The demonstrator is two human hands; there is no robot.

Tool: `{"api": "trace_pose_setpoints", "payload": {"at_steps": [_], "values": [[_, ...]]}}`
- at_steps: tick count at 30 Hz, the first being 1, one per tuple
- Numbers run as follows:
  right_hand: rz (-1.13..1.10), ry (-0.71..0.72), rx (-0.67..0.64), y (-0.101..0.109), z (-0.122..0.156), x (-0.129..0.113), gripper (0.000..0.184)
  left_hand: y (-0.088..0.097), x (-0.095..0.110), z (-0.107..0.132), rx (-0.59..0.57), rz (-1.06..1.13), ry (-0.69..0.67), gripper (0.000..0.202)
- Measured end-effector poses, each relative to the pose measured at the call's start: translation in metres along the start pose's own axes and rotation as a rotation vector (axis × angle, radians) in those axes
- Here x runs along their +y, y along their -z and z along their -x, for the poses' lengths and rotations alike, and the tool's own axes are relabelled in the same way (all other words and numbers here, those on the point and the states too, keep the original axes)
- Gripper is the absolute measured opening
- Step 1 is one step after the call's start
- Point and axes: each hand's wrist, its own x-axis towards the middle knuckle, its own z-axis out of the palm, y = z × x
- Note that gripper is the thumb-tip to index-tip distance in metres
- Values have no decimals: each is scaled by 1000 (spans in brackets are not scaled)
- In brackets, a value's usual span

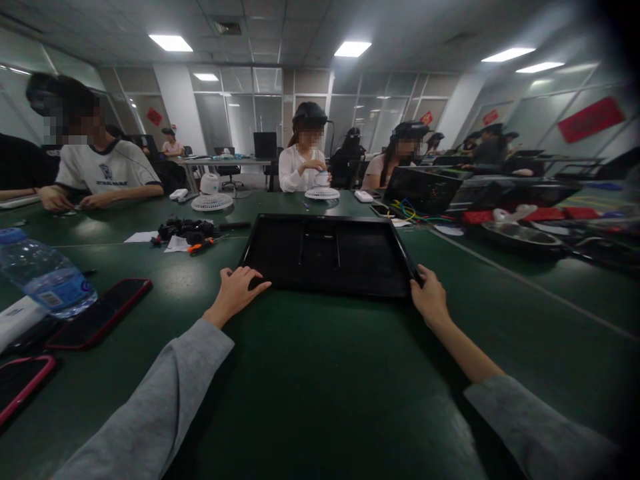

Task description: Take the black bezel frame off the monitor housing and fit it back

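Note:
A flat black monitor back panel (327,253) lies face down on the green table (320,373) straight ahead of me. My left hand (236,290) rests at its near left corner, fingers spread, thumb touching the edge. My right hand (429,297) is closed on the panel's near right corner, fingers wrapped over the rim. Both arms wear grey sleeves.
At the left lie a water bottle (45,273) on its side and two red-cased phones (103,312). Beyond the panel sit black parts with an orange-handled tool (187,233) and small white fans (211,200). Other people sit along the table's far side; laptops and cables crowd the right.

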Motion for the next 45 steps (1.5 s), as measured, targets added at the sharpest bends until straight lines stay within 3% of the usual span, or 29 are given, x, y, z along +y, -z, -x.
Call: {"api": "trace_pose_setpoints", "payload": {"at_steps": [5, 10, 14, 17, 21, 25, 30, 36, 45], "values": [[-65, -18, -22, 0, -2, 8, 48, 7, 11, 10, -29, -34, -44, 49], [-22, -20, -78, 4, 0, 0, 45, 20, 22, 33, -49, -36, -71, 51], [8, -22, -88, 7, 4, -8, 45, 21, 21, 40, 233, -26, 92, 41], [33, -9, -99, 9, 9, -10, 47, 14, 6, 38, 396, -5, 307, 54], [61, -15, -104, 11, 12, -10, 47, 4, -20, 34, 286, 113, 455, 51], [67, -27, -147, 13, 11, -11, 46, 2, -31, 33, 222, 177, 527, 43], [85, -15, -137, 11, 11, -12, 43, 7, -25, 32, 240, 192, 531, 46], [137, 15, -122, 9, 13, -15, 43, 15, -13, 30, 172, 142, 627, 43], [139, -32, -99, 13, 15, -22, 43, 18, -8, 31, 183, 108, 619, 47]]}}
